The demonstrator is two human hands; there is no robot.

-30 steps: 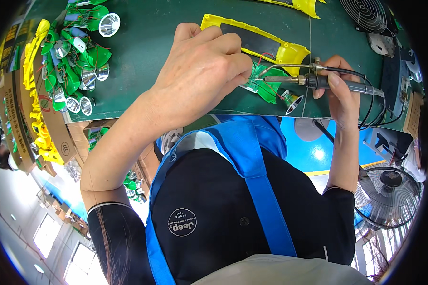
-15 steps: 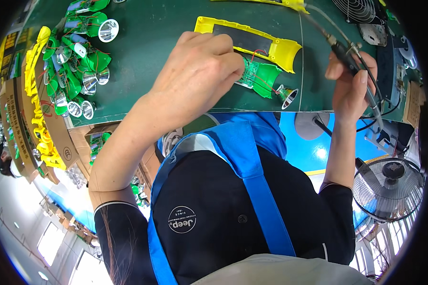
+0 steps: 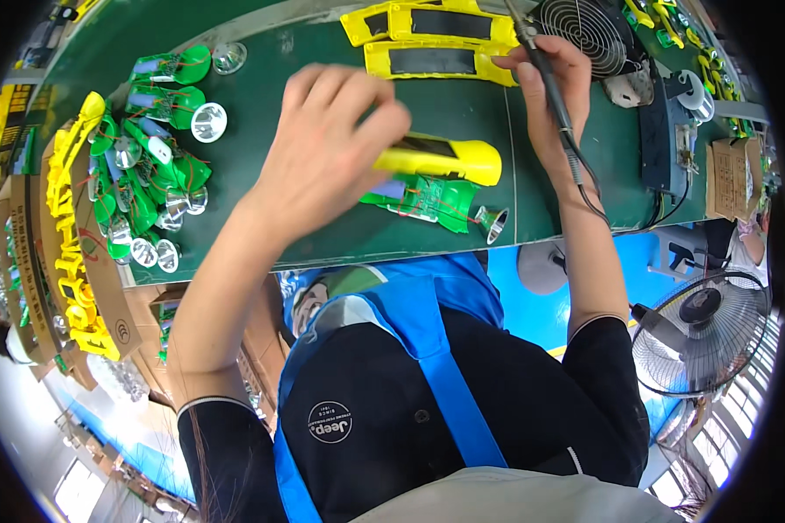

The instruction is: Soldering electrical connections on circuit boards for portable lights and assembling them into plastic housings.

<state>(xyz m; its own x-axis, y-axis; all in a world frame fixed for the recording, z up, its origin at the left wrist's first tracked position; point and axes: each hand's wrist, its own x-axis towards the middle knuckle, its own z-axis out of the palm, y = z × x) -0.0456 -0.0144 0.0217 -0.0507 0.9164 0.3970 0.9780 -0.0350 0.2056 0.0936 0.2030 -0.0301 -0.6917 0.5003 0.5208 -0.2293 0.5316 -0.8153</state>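
Observation:
My left hand (image 3: 336,148), slightly blurred, has its fingers closed round the left end of a yellow plastic casing (image 3: 453,159), which is tilted so its smooth outer side shows. Just nearer me lies a green lamp assembly (image 3: 436,202) with a circuit board, red wires and a blue cylinder; a small silver reflector cup (image 3: 492,224) hangs off its right end. In my right hand (image 3: 560,100) is a soldering iron (image 3: 547,78), its cable trailing back along my forearm. My right fingertips are close to the yellow casings (image 3: 440,61) lying farther back with black panels inside.
Several green assemblies (image 3: 153,183) with silver reflectors are piled at the left, beside a cardboard box (image 3: 109,296) edged with yellow parts. A round fan grille (image 3: 584,35), grey device (image 3: 665,139) and solder spool (image 3: 694,96) stand at right. A floor fan (image 3: 699,331) is below.
My left hand has moved from the green assembly to the yellow casing, which has tipped up. My right hand has carried the soldering iron left and away from me; the whole view has shifted.

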